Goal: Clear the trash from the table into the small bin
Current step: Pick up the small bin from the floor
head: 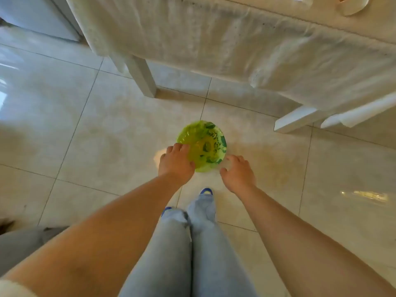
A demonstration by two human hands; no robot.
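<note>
A small round bin (206, 138) lined with a green printed bag stands on the tiled floor in front of my feet. My left hand (176, 162) lies over the bin's near-left rim, fingers curled on the bag's edge. My right hand (237, 172) hovers just right of the bin with fingers spread and nothing in it. The table (235, 39), draped in a white cloth, fills the top of the view; a pale dish (353, 5) shows at its far right corner.
A white table leg (142, 76) stands left of and beyond the bin. White chair rails (300, 118) jut out at the right. A white cabinet (36, 16) is at the top left. Open glossy tiled floor lies to the left and right.
</note>
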